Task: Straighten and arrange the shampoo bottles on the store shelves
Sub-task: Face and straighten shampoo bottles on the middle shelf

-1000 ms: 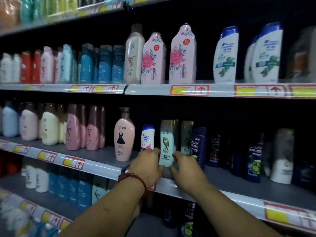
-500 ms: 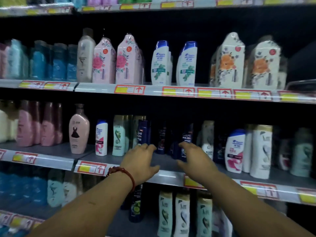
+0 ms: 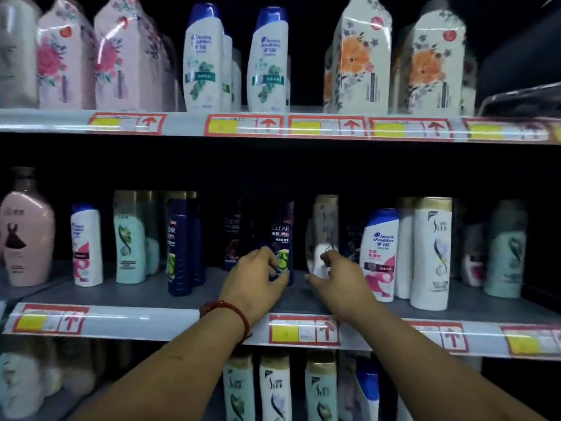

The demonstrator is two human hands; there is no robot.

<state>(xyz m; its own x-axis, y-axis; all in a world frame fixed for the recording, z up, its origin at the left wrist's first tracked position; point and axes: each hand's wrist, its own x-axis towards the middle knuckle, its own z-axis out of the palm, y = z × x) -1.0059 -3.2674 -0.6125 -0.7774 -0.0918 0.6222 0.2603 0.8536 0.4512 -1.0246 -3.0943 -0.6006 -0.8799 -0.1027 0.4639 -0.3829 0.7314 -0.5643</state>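
Observation:
The middle shelf [image 3: 136,296] carries mixed shampoo bottles. My left hand [image 3: 258,281], with a red cord on its wrist, grips the lower part of a dark Clear bottle [image 3: 282,235] that stands upright near the shelf's middle. Just to its right, my right hand [image 3: 337,278] curls its fingers and thumb round the base of a pale beige-capped bottle [image 3: 326,220]; that bottle is blurred and looks slightly tilted. A blue Clear bottle [image 3: 179,244] stands left of my hands. A white Head & Shoulders bottle [image 3: 379,250] stands right of them.
Left on this shelf are a teal bottle [image 3: 133,238], a small white bottle [image 3: 86,244] and a pink bottle [image 3: 25,226]. A tall white bottle [image 3: 432,253] stands at the right. The shelf above holds white bottles [image 3: 203,59] and floral packs [image 3: 358,56]. Below are more bottles [image 3: 274,387].
The view shifted right along the shelf and came closer. Both hands left the teal bottle, reached deeper, and now hold the dark Clear bottle and the pale bottle.

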